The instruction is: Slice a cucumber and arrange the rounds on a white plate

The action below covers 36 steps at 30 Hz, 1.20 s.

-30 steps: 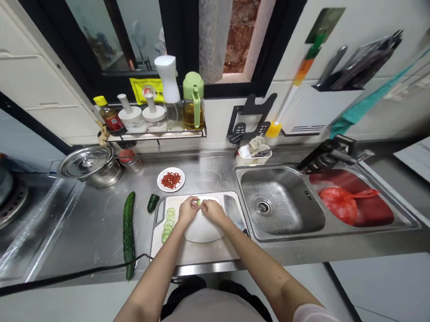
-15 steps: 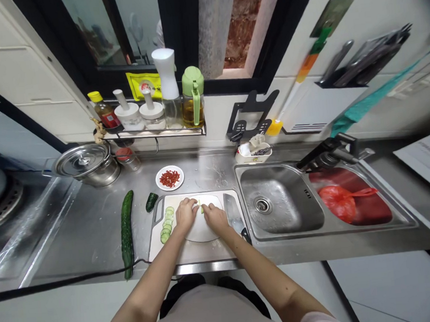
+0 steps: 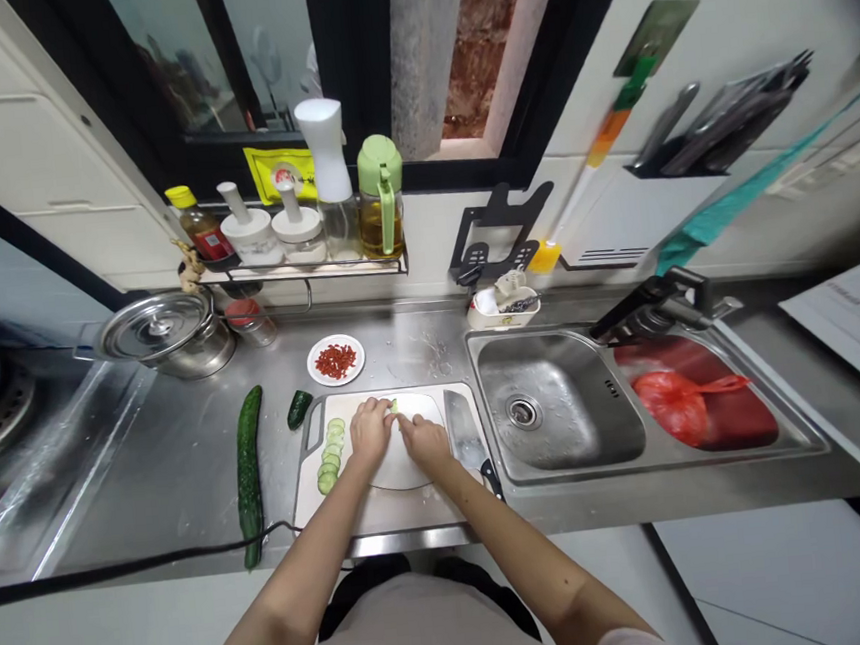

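Note:
Both hands are over a white plate (image 3: 402, 475) lying on a pale cutting board (image 3: 372, 518). My left hand (image 3: 371, 433), fingers closed, is at the plate's upper left, with a small green cucumber slice (image 3: 393, 405) at its fingertips. My right hand (image 3: 425, 441) is closed too, its index finger reaching to the left fingertips; whether it holds anything is hidden. A row of overlapping cucumber slices (image 3: 331, 459) lies on the board left of my left hand. A kitchen knife (image 3: 464, 428) rests flat along the board's right side, black handle towards me.
A whole cucumber (image 3: 249, 479) and a cut cucumber end (image 3: 300, 409) lie left of the board. Behind it stands a small plate of chopped red pieces (image 3: 336, 360). The double sink (image 3: 557, 402) is at right, a red bag (image 3: 674, 406) in it. A lidded pot (image 3: 167, 335) stands at left.
My right hand has shifted slightly towards my left hand, and their fingertips are closer together. The green piece now shows by the left fingertips. The whole view has moved a little.

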Motion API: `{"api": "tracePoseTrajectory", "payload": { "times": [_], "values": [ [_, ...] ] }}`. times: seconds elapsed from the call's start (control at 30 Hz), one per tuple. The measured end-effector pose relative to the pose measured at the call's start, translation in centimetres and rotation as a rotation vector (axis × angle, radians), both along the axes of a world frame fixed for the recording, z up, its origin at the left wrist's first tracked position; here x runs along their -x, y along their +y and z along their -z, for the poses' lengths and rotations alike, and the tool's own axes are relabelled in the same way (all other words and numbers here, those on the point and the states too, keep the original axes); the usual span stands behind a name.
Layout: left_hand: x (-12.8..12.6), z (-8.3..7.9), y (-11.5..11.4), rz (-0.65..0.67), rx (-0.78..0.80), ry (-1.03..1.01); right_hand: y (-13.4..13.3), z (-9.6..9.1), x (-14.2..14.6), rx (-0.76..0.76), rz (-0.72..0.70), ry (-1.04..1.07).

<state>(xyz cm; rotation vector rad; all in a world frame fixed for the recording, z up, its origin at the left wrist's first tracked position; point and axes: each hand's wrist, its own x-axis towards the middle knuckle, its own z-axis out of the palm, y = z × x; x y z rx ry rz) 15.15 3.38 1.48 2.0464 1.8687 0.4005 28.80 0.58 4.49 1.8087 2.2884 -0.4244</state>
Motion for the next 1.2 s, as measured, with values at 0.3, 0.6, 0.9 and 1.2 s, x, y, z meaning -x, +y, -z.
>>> {"api": "tracePoseTrajectory", "payload": {
  "times": [0.3,0.6,0.9,1.2],
  "values": [
    [-0.2,-0.6,0.6,0.002,0.036,0.004,0.5,-0.5,-0.1,0.034,0.026,0.019],
    [-0.5,-0.7,1.1,-0.018,0.051,0.007,0.7,-0.3,0.0,0.034,0.079,0.031],
    [-0.5,-0.7,1.2,-0.013,0.037,0.004,1.1,-0.6,-0.1,0.042,0.073,0.044],
    [-0.6,-0.9,1.2,-0.023,0.043,0.010,1.2,-0.1,-0.2,0.022,0.057,0.040]
  ]
}}
